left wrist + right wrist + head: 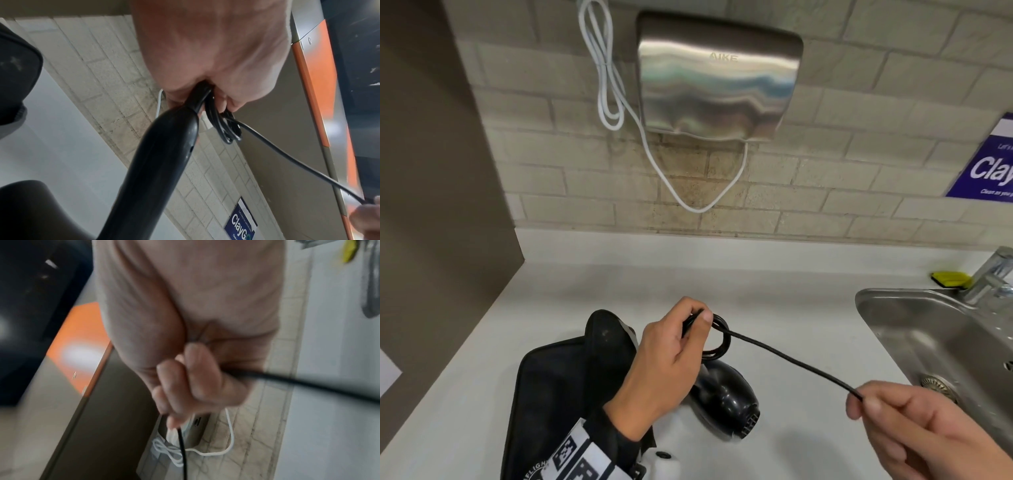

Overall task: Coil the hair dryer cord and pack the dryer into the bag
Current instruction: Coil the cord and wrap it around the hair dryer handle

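Observation:
A black hair dryer [726, 401] hangs over the white counter, its handle [162, 155] pointing up toward my left hand [674, 353]. That hand grips several small loops of the black cord [719, 337] at the handle's end; the same coil [226, 128] shows under the fingers in the left wrist view. From the coil the cord [791, 361] runs taut to my right hand [893, 421], which pinches it between thumb and fingers [193, 381]. A black bag [558, 387] lies flat on the counter under my left forearm.
A steel sink [941, 342] with a tap [993, 274] sits at the right, a yellow sponge [950, 279] behind it. A steel hand dryer [717, 78] with a white cable [606, 75] hangs on the tiled wall. A brown wall [431, 205] borders the left side.

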